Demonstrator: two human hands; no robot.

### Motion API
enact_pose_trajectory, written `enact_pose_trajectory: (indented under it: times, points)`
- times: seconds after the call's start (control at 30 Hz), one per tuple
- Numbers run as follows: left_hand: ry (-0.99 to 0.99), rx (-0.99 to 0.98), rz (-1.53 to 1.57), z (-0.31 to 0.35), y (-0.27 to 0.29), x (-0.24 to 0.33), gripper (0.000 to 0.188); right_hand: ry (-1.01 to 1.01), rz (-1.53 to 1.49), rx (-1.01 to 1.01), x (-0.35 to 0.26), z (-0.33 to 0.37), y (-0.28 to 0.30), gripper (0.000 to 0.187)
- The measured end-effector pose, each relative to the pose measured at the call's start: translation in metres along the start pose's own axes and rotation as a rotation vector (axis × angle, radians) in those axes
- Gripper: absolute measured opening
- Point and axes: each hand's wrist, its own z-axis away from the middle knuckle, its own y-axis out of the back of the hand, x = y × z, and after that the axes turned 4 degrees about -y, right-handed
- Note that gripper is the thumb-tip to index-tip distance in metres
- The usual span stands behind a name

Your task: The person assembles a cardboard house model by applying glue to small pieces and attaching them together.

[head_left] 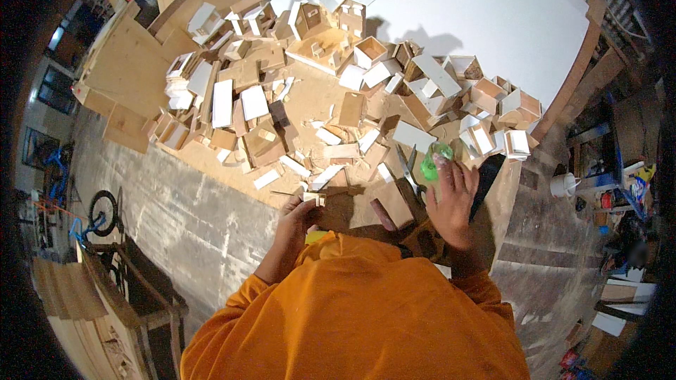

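Near the table's front edge, my left hand [289, 224] is closed on a small pale wooden piece [314, 199], pinched between thumb and fingers. A thin stick shows beside those fingertips. Further right, my right hand [454, 204] lies with its fingers stretched and apart, the fingertips over a crumpled green plastic bag [432, 163]. Whether they press on it I cannot tell. Scissors [408, 170] lie just left of that hand, blades pointing away. A dark brown block [382, 214] rests on a flat wooden board [398, 200] between my hands.
Small model houses [306, 20] of wood and white board crowd the back of the table. Loose offcuts [341, 151] and white strips scatter across its middle. A large white panel [422, 0] lies behind. Plywood [123, 63] stands at left; a white bucket [563, 185] is at right.
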Motion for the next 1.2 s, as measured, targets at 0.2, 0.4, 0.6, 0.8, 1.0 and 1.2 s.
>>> enact_pose_trajectory:
  times: [0.2, 0.4, 0.6, 0.8, 1.0, 1.2]
  points:
    - [-0.003, -0.001, 0.017, -0.007, 0.007, -0.003, 0.012, 0.120, -0.442, -0.322, -0.054, -0.013, -0.030, 0.052]
    - [0.009, -0.022, 0.024, -0.009, 0.012, -0.003, 0.013, 0.320, -0.456, -0.338, -0.079, -0.017, -0.078, 0.061]
    - [-0.008, -0.038, 0.065, -0.004, 0.009, -0.004, 0.016, 0.118, -0.566, -0.409, -0.085, -0.022, -0.082, 0.062]
    - [0.093, -0.149, 0.189, 0.002, -0.008, 0.001, 0.019, -0.353, -0.984, -0.695, -0.082, -0.036, -0.051, 0.074]
    - [0.133, -0.223, 0.146, 0.003, -0.020, 0.011, 0.017, -0.487, -1.206, -0.779, -0.081, -0.039, -0.036, 0.076]
    - [0.128, -0.208, 0.105, 0.002, -0.038, 0.019, 0.013, -0.445, -1.160, -0.812, -0.082, -0.046, -0.024, 0.077]
